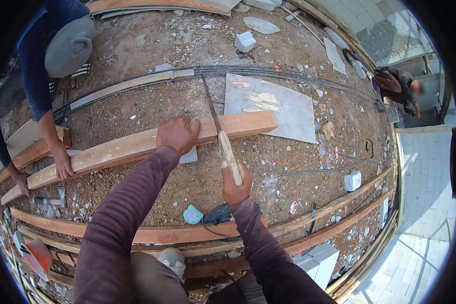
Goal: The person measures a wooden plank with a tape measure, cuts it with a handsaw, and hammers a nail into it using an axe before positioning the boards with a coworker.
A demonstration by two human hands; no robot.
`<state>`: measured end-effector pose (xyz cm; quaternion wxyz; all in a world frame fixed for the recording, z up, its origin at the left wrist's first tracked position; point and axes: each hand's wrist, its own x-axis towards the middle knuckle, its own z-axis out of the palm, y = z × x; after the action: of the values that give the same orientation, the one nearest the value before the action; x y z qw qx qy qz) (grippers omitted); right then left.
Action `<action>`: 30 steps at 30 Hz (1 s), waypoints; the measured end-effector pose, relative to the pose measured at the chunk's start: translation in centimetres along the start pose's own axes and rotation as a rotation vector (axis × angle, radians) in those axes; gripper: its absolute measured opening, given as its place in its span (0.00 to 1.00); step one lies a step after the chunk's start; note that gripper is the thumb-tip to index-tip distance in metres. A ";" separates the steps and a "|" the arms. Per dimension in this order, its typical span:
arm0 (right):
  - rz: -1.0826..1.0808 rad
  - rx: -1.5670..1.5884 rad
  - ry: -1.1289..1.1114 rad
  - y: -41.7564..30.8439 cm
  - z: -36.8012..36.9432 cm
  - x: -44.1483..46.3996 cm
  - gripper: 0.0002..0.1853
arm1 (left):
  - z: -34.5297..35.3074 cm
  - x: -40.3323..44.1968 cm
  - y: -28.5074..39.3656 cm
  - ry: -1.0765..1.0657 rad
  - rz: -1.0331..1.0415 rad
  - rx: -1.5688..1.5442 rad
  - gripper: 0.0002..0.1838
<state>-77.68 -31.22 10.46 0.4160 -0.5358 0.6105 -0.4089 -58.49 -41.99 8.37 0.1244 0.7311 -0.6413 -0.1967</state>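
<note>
A long wooden beam (116, 150) crosses the view from the lower left to the centre right. My left hand (178, 135) presses down on top of it, left of the saw. My right hand (237, 183) is closed around the pale wooden handle of a handsaw (211, 104). The saw's dark blade lies across the beam and points away from me. At the beam's left end, a co-worker in dark blue sleeves rests two hands on the wood (64, 164), apart from mine.
Beyond the beam lie a grey board (291, 114) and thin metal rods (329, 85). A hammer (50, 201) is at the left. More planks (182, 233) lie nearer to me, beside a blue-white lid (193, 214). Another person (397, 88) bends at the far right.
</note>
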 end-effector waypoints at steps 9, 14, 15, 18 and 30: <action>0.048 -0.133 -0.002 0.2 -8.0 -16.8 0.09 | 0.8 -0.7 -0.4 -0.055 0.019 0.021 0.27; -0.111 -0.024 0.082 0.1 0.1 -0.6 0.13 | -1.0 -0.3 0.6 -0.105 -0.063 -0.024 0.27; -0.112 0.004 0.109 -0.3 0.0 -1.3 0.14 | -0.9 -0.4 0.5 -0.080 -0.047 -0.014 0.27; -0.004 -0.077 0.025 1.4 -5.3 -12.0 0.12 | 0.0 0.0 -0.2 0.009 0.007 0.002 0.27; -0.210 -0.171 0.152 0.8 -3.0 -7.6 0.13 | 0.4 -0.8 -0.3 -0.003 0.024 0.017 0.28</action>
<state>-80.16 -23.40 11.16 0.2764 -0.5978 0.6133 -0.4360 -58.49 -41.17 7.95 0.1196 0.7241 -0.6518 -0.1911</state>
